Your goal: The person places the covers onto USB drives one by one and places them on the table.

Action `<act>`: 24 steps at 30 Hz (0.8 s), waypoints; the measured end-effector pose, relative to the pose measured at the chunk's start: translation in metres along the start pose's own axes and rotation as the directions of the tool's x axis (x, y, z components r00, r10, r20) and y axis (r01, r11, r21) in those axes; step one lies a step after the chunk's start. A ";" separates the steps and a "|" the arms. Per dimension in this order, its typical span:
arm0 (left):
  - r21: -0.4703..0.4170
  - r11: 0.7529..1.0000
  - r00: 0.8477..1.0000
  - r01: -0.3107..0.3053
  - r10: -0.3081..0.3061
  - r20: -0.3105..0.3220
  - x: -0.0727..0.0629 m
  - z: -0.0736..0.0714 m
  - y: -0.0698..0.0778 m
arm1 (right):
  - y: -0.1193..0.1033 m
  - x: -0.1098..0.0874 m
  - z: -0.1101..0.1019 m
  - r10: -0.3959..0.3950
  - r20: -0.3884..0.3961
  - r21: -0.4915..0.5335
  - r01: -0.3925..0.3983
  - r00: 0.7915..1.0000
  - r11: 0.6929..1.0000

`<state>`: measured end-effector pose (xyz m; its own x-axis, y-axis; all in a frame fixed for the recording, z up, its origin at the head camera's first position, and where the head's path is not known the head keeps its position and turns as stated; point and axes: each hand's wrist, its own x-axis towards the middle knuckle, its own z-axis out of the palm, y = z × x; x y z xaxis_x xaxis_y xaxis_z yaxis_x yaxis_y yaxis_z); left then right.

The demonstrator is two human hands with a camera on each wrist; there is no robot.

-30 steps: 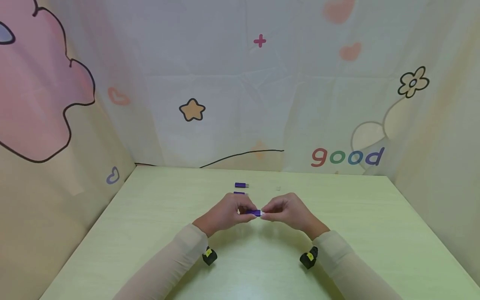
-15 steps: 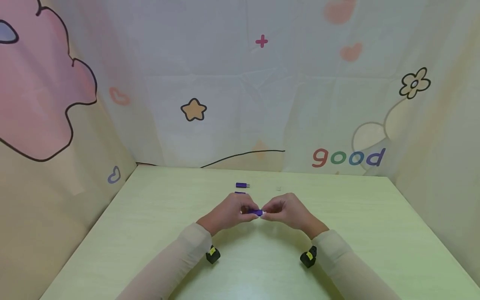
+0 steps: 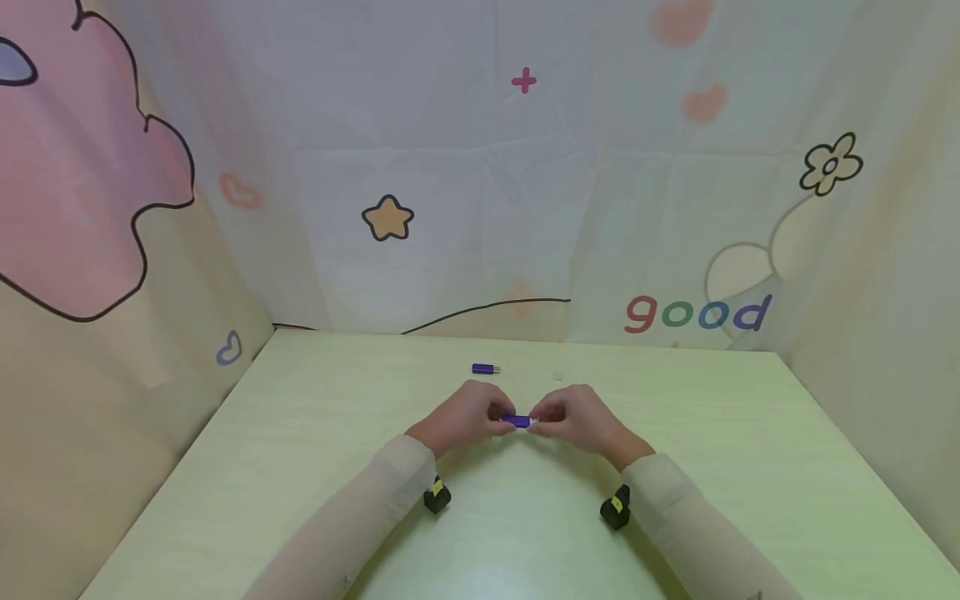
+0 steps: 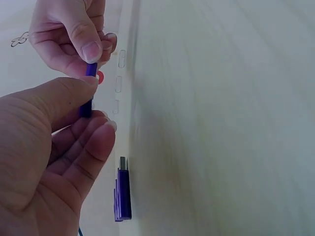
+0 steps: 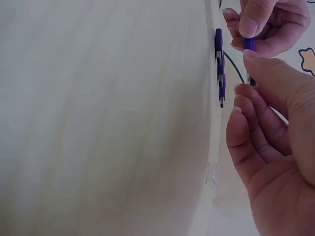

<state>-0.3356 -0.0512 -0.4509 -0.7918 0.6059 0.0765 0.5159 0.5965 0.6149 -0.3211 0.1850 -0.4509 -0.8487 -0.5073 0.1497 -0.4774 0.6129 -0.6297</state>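
A purple USB flash drive (image 3: 517, 421) is held level between my two hands above the middle of the table. My left hand (image 3: 465, 418) pinches its left end between thumb and fingertips. At its other end, my right hand (image 3: 576, 417) pinches with thumb and fingers, and a pale bit shows there. The left wrist view shows the purple body (image 4: 85, 109) sticking out beneath the left thumb. In the right wrist view a dark tip (image 5: 252, 81) appears below the right thumb; the fingers cover most of that end.
Beyond my left hand lies another purple flash drive (image 3: 483, 368); the right wrist view shows several such drives (image 5: 219, 44) lined up, metal plugs bare. Small clear caps (image 4: 118, 83) lie on the table farther right. A printed cloth (image 3: 450, 167) encloses the table.
My left hand has shifted a little right with the flash drive, and more of its purple body shows. A second drive on the table is now hidden behind that hand.
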 end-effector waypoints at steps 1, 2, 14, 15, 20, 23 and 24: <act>0.006 1.000 1.000 0.005 -0.005 0.003 0.001 0.000 -0.001 | 0.000 0.001 -0.001 -0.002 0.010 -0.015 0.002 1.000 1.000; 0.012 1.000 1.000 0.009 -0.009 0.006 0.002 0.000 -0.001 | 0.000 0.003 -0.001 -0.001 0.021 -0.030 0.002 1.000 1.000; 0.105 0.994 0.999 0.022 -0.025 0.020 0.014 0.005 -0.002 | 0.001 0.018 -0.002 0.085 0.123 -0.118 -0.070 0.989 0.991; 0.111 0.994 0.999 0.024 -0.027 0.024 0.014 0.006 -0.001 | 0.001 0.018 -0.002 0.090 0.126 -0.123 -0.075 0.988 0.990; 0.130 0.990 0.998 0.048 -0.053 0.037 0.015 0.007 0.000 | -0.001 0.020 -0.001 0.129 0.137 -0.126 -0.112 0.982 0.986; 0.131 0.990 0.997 0.060 -0.066 0.040 0.015 0.007 0.000 | -0.001 0.021 0.000 0.143 0.135 -0.128 -0.126 0.981 0.984; 0.128 0.990 0.997 0.063 -0.069 0.041 0.015 0.007 0.000 | -0.001 0.021 0.000 0.151 0.134 -0.128 -0.134 0.979 0.983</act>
<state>-0.3450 -0.0386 -0.4557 -0.8114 0.5845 0.0015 0.5023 0.6959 0.5132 -0.3385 0.1732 -0.4469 -0.8727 -0.4856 -0.0510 -0.3845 0.7478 -0.5413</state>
